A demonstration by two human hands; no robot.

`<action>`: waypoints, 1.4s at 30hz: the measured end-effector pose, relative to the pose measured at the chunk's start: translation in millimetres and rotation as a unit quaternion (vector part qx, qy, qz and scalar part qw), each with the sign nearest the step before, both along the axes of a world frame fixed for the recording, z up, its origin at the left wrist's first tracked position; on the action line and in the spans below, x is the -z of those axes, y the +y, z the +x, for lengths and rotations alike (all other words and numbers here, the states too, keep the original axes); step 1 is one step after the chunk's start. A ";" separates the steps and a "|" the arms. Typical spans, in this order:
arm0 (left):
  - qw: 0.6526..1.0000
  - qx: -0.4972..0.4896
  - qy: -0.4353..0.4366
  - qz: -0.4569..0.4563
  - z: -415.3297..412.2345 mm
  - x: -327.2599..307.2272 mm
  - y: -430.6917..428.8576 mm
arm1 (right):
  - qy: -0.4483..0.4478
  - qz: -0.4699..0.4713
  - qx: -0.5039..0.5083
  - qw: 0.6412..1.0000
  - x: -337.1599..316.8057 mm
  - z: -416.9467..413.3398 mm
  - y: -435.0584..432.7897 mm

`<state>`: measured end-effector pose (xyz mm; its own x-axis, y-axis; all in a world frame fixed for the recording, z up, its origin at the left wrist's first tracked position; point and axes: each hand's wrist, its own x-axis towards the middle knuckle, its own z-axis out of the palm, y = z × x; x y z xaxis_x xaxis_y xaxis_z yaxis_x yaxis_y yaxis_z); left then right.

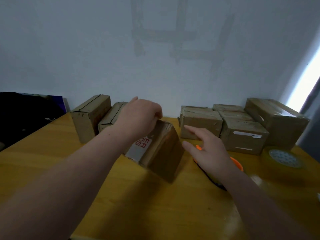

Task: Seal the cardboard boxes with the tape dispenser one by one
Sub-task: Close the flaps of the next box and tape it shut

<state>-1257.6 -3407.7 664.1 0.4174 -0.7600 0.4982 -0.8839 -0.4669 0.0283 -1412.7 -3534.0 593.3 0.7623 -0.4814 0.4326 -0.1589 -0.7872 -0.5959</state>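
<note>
A brown cardboard box (161, 153) with a grey label and red letters stands in the middle of the yellow table (52, 167). My left hand (140, 116) grips its far top edge with curled fingers. My right hand (209, 149) hovers to the right of the box with fingers spread, apart from it. Under that hand lies the orange tape dispenser (236, 163), mostly hidden by the hand and wrist.
Two upright boxes (90, 116) stand at the back left. Several taped boxes (242, 132) are stacked along the wall at the back right. A roll of clear tape (284, 158) lies at the right. A dark object (26, 115) sits at the far left.
</note>
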 end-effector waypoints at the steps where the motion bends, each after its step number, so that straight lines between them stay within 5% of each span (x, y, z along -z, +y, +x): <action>1: 1.000 0.005 0.001 0.011 -3.7 -5.2 -1.3 | 0.004 0.039 -0.020 0.999 -2.9 0.8 3.6; 5: 0.999 0.011 0.001 0.036 -19.8 -4.3 -7.9 | 0.040 0.196 -0.084 0.976 -1.0 4.0 11.2; 15: 0.997 -0.008 0.030 -0.064 -32.4 27.1 15.5 | 0.071 0.183 -0.050 0.979 27.3 -7.8 5.7; 21: 0.980 0.142 0.139 -0.013 -37.3 36.2 34.7 | -0.083 -0.004 0.047 0.995 38.4 -12.8 7.7; 29: 0.974 0.183 0.120 -0.060 -32.3 59.3 41.3 | -0.194 -0.268 0.060 0.942 49.8 -27.0 17.7; 35: 0.973 0.196 0.089 -0.085 -34.0 64.0 41.4 | -0.158 -0.331 -0.007 0.930 52.3 -21.2 28.5; 42: 0.969 0.214 0.088 -0.083 -34.6 63.3 40.6 | -0.149 -0.277 0.006 0.949 44.6 -11.1 32.5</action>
